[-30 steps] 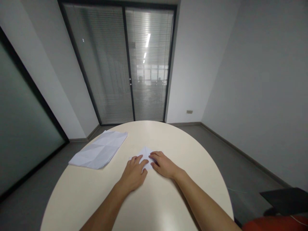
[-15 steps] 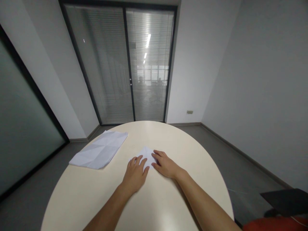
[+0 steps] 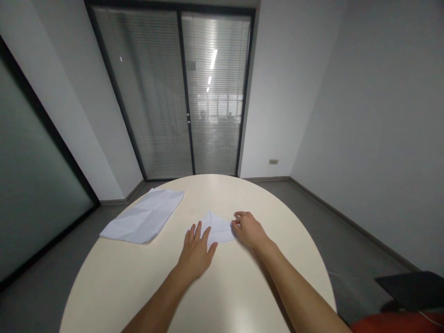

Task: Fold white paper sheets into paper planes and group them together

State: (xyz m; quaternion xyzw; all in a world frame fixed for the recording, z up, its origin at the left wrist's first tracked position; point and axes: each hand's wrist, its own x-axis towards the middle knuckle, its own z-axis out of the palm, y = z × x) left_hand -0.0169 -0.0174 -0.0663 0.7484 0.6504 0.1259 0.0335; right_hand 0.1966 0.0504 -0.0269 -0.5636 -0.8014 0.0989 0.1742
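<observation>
A small piece of folded white paper (image 3: 218, 225) lies on the round table, its peak pointing away from me and creases showing on its upper face. My left hand (image 3: 195, 253) rests over its left side, fingers spread and flat, covering that corner. At the right corner is my right hand (image 3: 248, 229), its fingers curled together and the thumb and fingertips pinching the paper's edge. Exactly how much paper sits between those fingertips is hidden.
A stack of creased white paper sheets (image 3: 145, 216) lies on the left part of the cream round table (image 3: 215, 185). Beyond the table stand glass doors with blinds (image 3: 166, 101). A black flat object (image 3: 412, 289) and something red (image 3: 391, 323) are at the lower right.
My right hand has moved right, from on top of the folded paper to its right corner, with fingers curling in. More of the paper shows. My left hand has stayed, its fingers spreading slightly.
</observation>
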